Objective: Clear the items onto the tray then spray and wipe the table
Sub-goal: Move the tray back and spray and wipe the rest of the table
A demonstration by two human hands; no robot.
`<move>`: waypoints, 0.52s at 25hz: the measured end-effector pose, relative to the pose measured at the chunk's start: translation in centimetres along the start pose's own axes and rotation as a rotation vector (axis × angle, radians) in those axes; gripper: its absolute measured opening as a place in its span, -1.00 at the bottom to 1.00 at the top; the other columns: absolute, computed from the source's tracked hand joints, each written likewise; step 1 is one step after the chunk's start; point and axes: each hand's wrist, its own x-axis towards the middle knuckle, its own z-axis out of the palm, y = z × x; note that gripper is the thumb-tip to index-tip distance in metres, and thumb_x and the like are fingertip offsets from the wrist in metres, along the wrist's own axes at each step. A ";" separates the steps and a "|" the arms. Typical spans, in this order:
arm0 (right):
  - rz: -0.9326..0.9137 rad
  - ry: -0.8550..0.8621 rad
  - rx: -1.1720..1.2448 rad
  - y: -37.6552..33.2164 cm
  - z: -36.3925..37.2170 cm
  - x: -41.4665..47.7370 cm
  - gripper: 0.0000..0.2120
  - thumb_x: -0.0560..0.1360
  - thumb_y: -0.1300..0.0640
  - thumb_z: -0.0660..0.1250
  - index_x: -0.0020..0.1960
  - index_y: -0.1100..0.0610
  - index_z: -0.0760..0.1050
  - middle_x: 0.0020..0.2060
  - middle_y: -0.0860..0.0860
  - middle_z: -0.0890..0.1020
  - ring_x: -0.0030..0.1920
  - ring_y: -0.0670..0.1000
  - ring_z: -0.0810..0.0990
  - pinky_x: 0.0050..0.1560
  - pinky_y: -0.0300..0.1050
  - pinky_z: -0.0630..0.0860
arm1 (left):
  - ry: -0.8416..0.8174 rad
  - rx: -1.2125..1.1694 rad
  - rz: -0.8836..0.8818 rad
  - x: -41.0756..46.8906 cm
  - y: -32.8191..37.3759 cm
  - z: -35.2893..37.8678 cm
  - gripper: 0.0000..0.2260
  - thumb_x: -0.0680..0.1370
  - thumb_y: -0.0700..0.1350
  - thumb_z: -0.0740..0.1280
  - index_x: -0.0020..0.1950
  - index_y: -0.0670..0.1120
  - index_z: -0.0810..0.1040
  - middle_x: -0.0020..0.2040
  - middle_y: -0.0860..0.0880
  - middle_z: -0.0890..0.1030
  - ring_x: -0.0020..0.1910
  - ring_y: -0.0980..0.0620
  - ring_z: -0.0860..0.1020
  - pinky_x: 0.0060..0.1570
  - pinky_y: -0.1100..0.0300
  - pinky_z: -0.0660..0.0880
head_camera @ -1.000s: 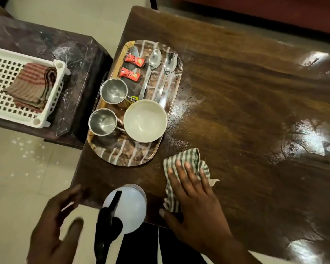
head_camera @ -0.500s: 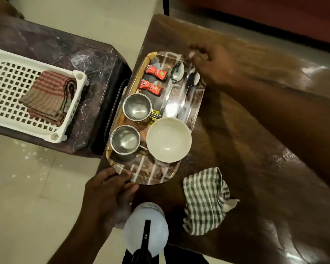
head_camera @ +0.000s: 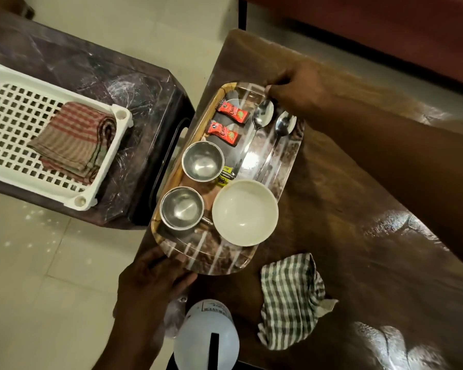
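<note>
1. Left hand is curled round the near rim of the tray, at roughly 7 o'clock on it. Right hand is curled over the far rim at about 1 o'clock. So it's an end-to-end hold, but I can't tell if the tray is actually off the table yet.
2. The tray lies along the table's 9 o'clock edge and looks like it overhangs a bit. It's fully loaded: steel cups, white bowl, spoons, red sachets.
3. The checked cloth is lying loose at 5 o'clock from the tray. The spray bottle is at 6 o'clock, right on the near edge, just beside the left forearm.
4. My worry is that the tray is glossy and nothing on it is wedged in. If one end dips, the bowl and cups will slide and the spoons will roll off.
5. An elbow swing from the left arm could also bump the bottle off the edge.
</note>
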 end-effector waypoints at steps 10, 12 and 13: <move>0.114 0.233 0.210 -3.8 -16.5 -11.9 -0.87 0.62 0.24 0.44 0.12 0.17 0.74 -0.09 0.06 0.75 -0.24 -0.05 0.70 -0.20 -0.22 0.68 | -0.089 0.222 0.209 -12.1 11.4 1.1 -0.76 0.59 -0.34 0.45 0.26 -0.25 0.66 -0.14 -0.08 0.81 -0.26 0.06 0.76 -0.11 0.13 0.74; 0.156 0.289 0.292 -3.9 -19.7 -16.0 -0.92 0.59 0.25 0.47 0.05 0.14 0.73 -0.11 0.06 0.73 -0.36 -0.17 0.63 -0.35 -0.35 0.56 | -0.146 0.278 0.270 -15.2 14.7 0.9 -0.74 0.60 -0.33 0.44 0.29 -0.27 0.65 -0.13 -0.08 0.81 -0.23 0.03 0.76 -0.16 0.17 0.73; 0.183 0.297 0.342 -4.0 -21.5 -18.5 -0.94 0.58 0.25 0.48 0.01 0.13 0.72 -0.12 0.05 0.73 -0.39 -0.20 0.63 -0.36 -0.35 0.54 | -0.177 0.306 0.299 -16.9 16.5 0.8 -0.74 0.61 -0.33 0.42 0.31 -0.29 0.64 -0.10 -0.11 0.80 -0.22 -0.02 0.74 -0.20 0.19 0.72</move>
